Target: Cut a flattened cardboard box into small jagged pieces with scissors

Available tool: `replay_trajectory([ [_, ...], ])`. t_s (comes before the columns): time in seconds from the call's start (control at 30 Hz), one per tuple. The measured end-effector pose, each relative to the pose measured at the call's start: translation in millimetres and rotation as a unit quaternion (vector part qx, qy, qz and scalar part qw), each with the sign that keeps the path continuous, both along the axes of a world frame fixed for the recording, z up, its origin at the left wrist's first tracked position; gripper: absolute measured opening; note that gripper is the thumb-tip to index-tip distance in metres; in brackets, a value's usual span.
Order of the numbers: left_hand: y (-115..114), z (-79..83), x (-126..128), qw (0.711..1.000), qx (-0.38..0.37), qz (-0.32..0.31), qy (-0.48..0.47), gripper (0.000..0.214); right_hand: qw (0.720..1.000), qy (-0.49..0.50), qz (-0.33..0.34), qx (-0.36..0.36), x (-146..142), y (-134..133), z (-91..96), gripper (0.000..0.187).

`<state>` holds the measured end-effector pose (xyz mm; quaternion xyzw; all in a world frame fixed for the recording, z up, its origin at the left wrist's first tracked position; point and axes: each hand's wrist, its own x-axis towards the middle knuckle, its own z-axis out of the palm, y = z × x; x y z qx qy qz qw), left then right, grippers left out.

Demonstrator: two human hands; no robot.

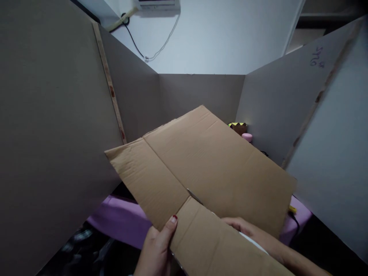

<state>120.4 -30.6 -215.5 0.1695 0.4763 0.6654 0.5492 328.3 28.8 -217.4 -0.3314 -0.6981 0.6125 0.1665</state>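
Observation:
A large sheet of brown cardboard (218,157) is held up at a tilt, with a crease running across it. My left hand (159,245) grips its near left edge, thumb on top and fingers hidden underneath. A narrower cardboard flap (207,237) is parted from the main sheet along a cut. At the cut, a pointed metal blade of what looks like scissors (194,196) lies over the cardboard along the crease. My right hand (240,225) is behind the flap, partly covered, closed around the handle end, which is hidden. Something white shows beside its wrist.
Below the cardboard is a purple-covered table (120,220). Grey partition panels (201,90) stand at the back and both sides. A pink item (247,137), a brown and yellow item (238,128), and a black cable (295,224) lie at the right.

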Motion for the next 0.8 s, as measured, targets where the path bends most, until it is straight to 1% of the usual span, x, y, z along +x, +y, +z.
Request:
replay_trajectory([
  [0.1,-0.3,-0.2,-0.7,1.000,0.005,-0.009,-0.006,0.045,0.999,0.039,0.014,-0.009,-0.4,-0.2,-2.4,0.059],
  [0.2,-0.4,-0.7,-2.0,1.000,0.005,-0.010,0.001,0.046,0.996,0.082,0.008,-0.042,-0.6,3.6,-14.5,0.051],
  [0.3,0.0,-0.7,-3.2,1.000,0.006,-0.010,0.011,0.047,0.992,0.116,0.002,-0.055,-1.3,9.3,-30.6,0.055],
  [0.4,0.7,-1.6,-3.2,1.000,0.009,-0.001,0.012,0.047,0.991,0.127,0.006,-0.033,-2.5,13.1,-40.7,0.055],
  [0.47,0.2,-2.9,-2.7,1.000,0.013,0.004,0.008,0.046,0.993,0.120,0.000,-0.017,-2.9,13.5,-42.3,0.053],
  [0.53,-1.0,-3.9,-2.5,1.000,0.012,-0.001,0.002,0.044,0.992,0.122,-0.004,-0.011,-2.5,13.2,-42.3,0.058],
  [0.6,-1.7,-3.2,-3.7,1.000,-0.003,-0.011,-0.004,0.043,0.993,0.122,0.000,-0.008,-2.0,13.5,-43.0,0.063],
  [0.67,-0.2,-0.1,-7.2,1.000,-0.021,-0.018,-0.008,0.041,0.994,0.111,0.005,-0.009,-2.2,14.2,-44.7,0.064],
  [0.8,10.4,8.4,-19.3,0.999,-0.007,0.037,0.006,0.038,0.993,0.115,0.005,-0.028,-4.1,13.7,-45.8,0.065],
])
